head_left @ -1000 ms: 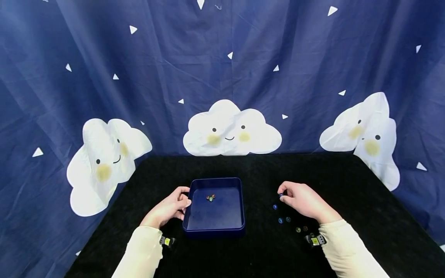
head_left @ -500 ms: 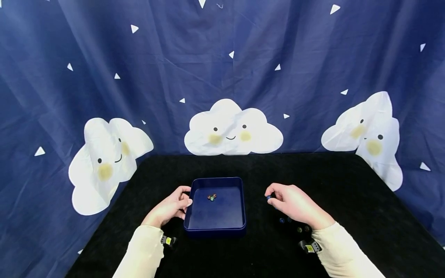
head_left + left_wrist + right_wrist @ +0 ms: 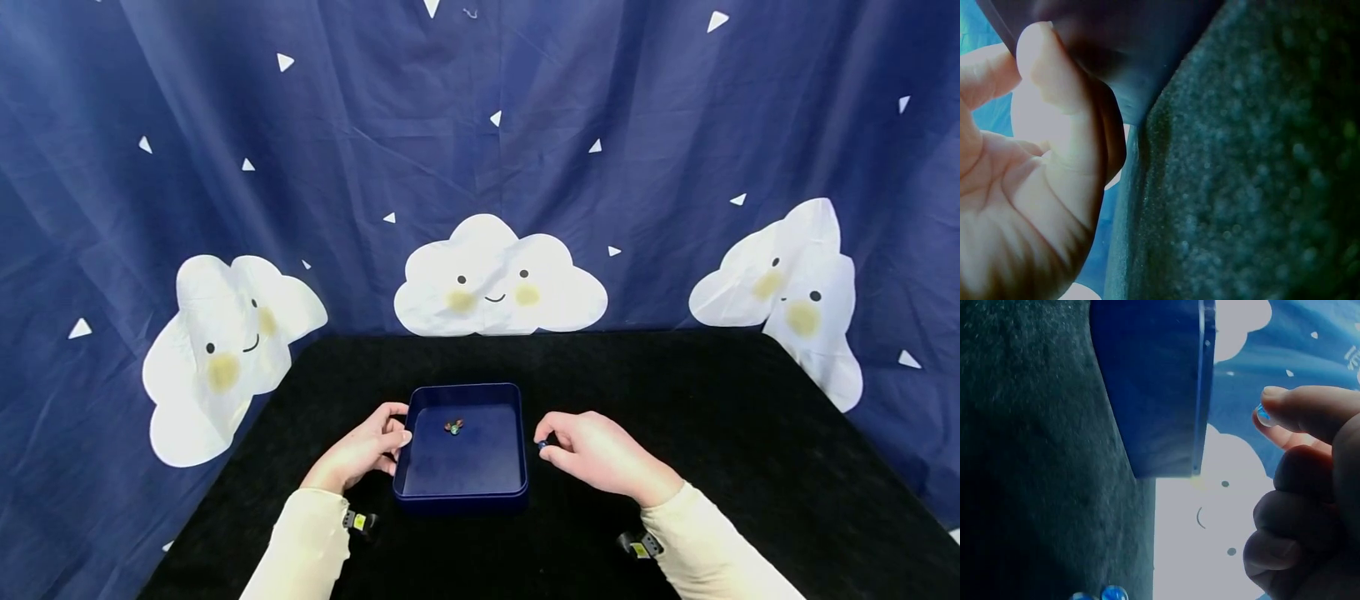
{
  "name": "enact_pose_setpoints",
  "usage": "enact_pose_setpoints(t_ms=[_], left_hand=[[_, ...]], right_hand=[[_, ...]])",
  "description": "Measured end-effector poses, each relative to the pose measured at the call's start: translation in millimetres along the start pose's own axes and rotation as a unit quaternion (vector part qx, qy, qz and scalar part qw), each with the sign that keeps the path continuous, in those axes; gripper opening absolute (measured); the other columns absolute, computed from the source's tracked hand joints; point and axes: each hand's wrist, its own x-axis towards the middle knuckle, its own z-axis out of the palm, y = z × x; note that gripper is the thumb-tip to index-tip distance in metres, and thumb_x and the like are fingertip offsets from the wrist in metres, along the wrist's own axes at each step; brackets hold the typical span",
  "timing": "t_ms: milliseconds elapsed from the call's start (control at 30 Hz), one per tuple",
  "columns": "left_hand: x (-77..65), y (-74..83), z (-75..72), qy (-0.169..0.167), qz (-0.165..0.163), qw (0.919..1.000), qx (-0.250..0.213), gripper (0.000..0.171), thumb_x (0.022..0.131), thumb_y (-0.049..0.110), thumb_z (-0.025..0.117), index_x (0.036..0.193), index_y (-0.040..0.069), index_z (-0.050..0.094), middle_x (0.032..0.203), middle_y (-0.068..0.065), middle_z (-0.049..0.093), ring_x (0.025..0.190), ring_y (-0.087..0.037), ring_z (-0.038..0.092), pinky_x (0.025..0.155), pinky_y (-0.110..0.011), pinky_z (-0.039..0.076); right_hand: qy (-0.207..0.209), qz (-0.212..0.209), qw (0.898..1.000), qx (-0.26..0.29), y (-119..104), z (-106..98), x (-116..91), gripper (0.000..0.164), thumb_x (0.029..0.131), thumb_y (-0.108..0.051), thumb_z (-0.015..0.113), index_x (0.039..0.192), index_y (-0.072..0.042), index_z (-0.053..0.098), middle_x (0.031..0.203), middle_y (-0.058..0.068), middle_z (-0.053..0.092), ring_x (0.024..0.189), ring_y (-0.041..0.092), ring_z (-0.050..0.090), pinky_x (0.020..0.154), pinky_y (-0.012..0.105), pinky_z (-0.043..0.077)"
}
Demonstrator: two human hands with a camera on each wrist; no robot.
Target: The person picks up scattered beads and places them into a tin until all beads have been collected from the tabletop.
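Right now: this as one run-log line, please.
left hand: grips square navy box at left | right hand: pinches small glassy blue marble, right of box | inside box: small reddish and green marbles

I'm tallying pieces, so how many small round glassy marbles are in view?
6: three orange-and-green marbles inside the square dark-blue box, one blue marble pinched by the right hand, two blue marbles on the black cloth. More may be hidden.

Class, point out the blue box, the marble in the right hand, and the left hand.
Blue box (image 3: 462, 503): head view, on its front wall.
Held marble (image 3: 1264, 416): right wrist view, on its visible middle.
Left hand (image 3: 362, 453): head view, on the back of it.
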Motion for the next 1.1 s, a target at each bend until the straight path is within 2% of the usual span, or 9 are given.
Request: enact_pose_setpoints(t_ms=[267,433,633,1100], left_hand=[[-2.0,0.9,-0.5,0.004,-0.001,1.0000,0.002,0.053,0.100,0.008,0.057,0.145,0.000,0.030,0.094,-0.012,0.052,0.074,-0.020,0.054,0.059,-0.034,0.056],[-3.3,2.7,-0.2,0.004,0.000,1.0000,0.001,0.052,0.100,0.009,0.057,0.144,0.000,0.031,0.095,-0.013,0.052,0.074,-0.020,0.054,0.059,-0.033,0.056],[-2.8,3.4,0.4,0.001,-0.003,1.0000,-0.002,0.050,0.100,0.009,0.059,0.143,0.003,0.033,0.095,-0.014,0.052,0.074,-0.020,0.055,0.060,-0.035,0.057],[-0.8,1.9,1.6,0.002,-0.004,1.0000,-0.003,0.049,0.100,0.008,0.057,0.142,0.002,0.033,0.094,-0.013,0.052,0.074,-0.020,0.055,0.059,-0.035,0.057]], right_hand=[[-0.011,-0.015,0.999,-0.030,-10,13,17,0.015,0.090,-0.029,0.073,0.103,-0.030,0.067,0.060,-0.018,0.041,0.053,-0.001,0.042,0.057,0.023,0.043],[-0.026,-0.023,0.999,-0.038,-13,20,24,0.019,0.091,-0.030,0.072,0.109,-0.029,0.066,0.061,-0.018,0.041,0.053,0.000,0.042,0.055,0.023,0.042],[-0.032,-0.013,0.999,-0.039,-13,22,24,0.020,0.091,-0.030,0.073,0.110,-0.028,0.067,0.061,-0.017,0.043,0.053,0.001,0.044,0.054,0.023,0.042],[-0.019,0.015,0.999,-0.042,-1,12,15,0.019,0.090,-0.029,0.073,0.109,-0.028,0.068,0.061,-0.017,0.044,0.053,0.000,0.043,0.055,0.024,0.042]])
